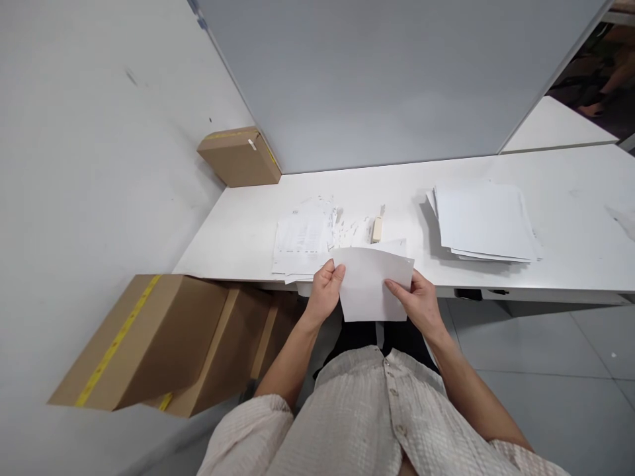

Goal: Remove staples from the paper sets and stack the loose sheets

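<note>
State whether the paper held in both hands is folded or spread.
Spread: the white paper shows one broad face with no visible crease, held between the left hand and right hand.

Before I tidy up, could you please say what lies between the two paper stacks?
Small bits, a beige object and part of a sheet, in the head view.

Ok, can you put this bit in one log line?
left hand: holds paper | right hand: holds same paper | paper stack: on table, right side
</note>
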Tool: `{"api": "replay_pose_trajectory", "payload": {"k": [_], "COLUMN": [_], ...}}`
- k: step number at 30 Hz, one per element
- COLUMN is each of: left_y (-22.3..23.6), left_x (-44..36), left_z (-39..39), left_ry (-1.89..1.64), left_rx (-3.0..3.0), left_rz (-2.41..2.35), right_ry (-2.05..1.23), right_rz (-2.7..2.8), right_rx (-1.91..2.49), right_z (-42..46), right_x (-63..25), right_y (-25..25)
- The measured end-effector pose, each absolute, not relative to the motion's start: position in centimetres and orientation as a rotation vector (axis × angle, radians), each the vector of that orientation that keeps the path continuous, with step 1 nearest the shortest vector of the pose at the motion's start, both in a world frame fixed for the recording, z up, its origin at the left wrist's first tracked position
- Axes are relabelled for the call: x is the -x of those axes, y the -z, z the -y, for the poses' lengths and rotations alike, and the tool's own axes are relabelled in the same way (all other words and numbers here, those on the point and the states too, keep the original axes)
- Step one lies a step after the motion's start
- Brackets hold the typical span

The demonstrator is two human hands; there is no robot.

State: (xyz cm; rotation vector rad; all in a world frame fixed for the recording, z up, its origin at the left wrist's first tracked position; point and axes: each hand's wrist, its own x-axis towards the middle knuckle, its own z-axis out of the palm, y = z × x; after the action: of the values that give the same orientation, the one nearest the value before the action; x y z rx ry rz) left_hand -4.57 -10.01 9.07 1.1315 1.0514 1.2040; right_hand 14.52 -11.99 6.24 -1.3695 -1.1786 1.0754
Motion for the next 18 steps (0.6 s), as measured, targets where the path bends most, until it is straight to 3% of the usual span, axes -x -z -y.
{"api": "replay_pose_trajectory", "payload": {"k": [18], "left_y": [-10.3], "left_x": [4.7], "left_z": [10.2], "left_ry": [-1.295], "left_rx": [-1.271], "left_rz": [-1.036], "right_ry": [-1.052], "right_rz": [1.043], "right_rx": [1.129], "right_z": [11.9], "right_x": [-14.8], "right_y": [-8.5]}}
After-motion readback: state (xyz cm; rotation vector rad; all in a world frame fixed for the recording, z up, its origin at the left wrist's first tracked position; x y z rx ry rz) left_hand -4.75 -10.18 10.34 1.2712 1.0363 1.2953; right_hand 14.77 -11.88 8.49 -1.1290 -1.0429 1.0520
